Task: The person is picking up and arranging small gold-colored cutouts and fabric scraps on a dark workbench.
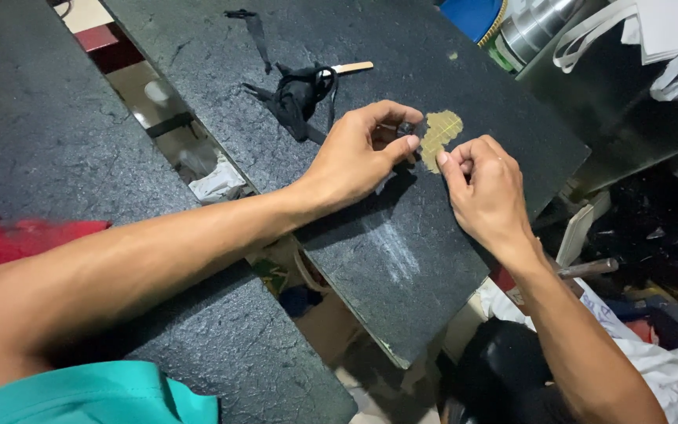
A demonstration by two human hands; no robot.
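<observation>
Head view: the left hand rests on a black board, thumb and forefinger pressed together on a small dark piece at the left edge of a yellow patch. The patch lies flat on the board, near its right end, between the two hands. The right hand rests just right of the patch, its fingers curled toward the palm and its thumb tip touching the patch's lower edge; whether it pinches anything cannot be told. Behind the left hand, farther up the board, lies a bundle of black straps, with a pale stick poking out to its right and a loose black strip beyond it. A chalk smear marks the board below the hands. A second black surface runs along the left, apart from the board, with a gap between them showing clutter below. Red cloth lies on that surface beside the left forearm. A teal garment shows at the bottom edge. At upper right stand a metal cylinder and white cloth; a blue container sits left of the cylinder.
</observation>
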